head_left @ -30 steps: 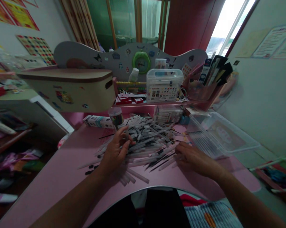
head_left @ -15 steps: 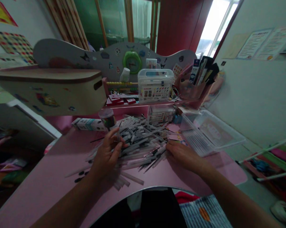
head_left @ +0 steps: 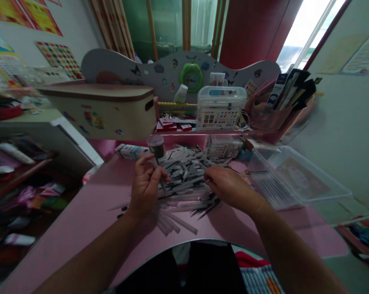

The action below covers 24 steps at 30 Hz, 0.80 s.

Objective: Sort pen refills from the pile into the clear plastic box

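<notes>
A heap of slim grey translucent pens (head_left: 184, 163) and loose pen parts lies on the pink desk. My left hand (head_left: 146, 183) is at the near left of the heap, closed around one slender pen (head_left: 162, 185) that stands tilted between thumb and fingers. Over the right part of the heap is my right hand (head_left: 229, 185), fingers pinched and pointing left; what they grip, if anything, is hidden. Below the hands, several pale tubes (head_left: 180, 222) fan out toward the desk's front edge. Dark-tipped pieces (head_left: 207, 207) lie just left of my right hand.
An open clear plastic box (head_left: 273, 192) with grey pens inside stands at the right. Behind the heap are a lidded clear jar (head_left: 156, 146), a printed carton (head_left: 132, 151) and a clear case (head_left: 223, 146). A cream bin (head_left: 107, 116) overhangs the back left.
The view has turned left, so the desk appears further right. My right hand has risen from the desk beside the heap to over its right part. My left hand still holds a pen.
</notes>
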Each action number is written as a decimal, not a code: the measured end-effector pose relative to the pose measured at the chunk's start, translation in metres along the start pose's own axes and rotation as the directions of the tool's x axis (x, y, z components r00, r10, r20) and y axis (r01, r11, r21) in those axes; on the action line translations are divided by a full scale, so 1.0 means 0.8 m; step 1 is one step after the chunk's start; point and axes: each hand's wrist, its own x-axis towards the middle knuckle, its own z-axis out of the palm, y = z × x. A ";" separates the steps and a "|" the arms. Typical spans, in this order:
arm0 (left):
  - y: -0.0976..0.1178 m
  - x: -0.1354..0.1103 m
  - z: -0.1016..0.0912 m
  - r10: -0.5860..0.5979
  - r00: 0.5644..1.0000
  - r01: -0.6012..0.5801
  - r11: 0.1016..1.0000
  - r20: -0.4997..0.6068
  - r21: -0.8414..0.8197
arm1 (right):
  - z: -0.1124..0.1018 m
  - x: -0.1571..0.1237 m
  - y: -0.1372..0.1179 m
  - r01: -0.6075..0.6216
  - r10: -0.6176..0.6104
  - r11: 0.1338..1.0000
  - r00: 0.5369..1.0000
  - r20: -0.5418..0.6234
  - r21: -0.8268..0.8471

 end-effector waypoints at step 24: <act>0.005 0.001 0.002 -0.107 0.994 0.108 0.989 0.014 -0.098 | 0.039 -0.001 0.019 -0.056 0.088 0.988 0.971 0.224 -0.145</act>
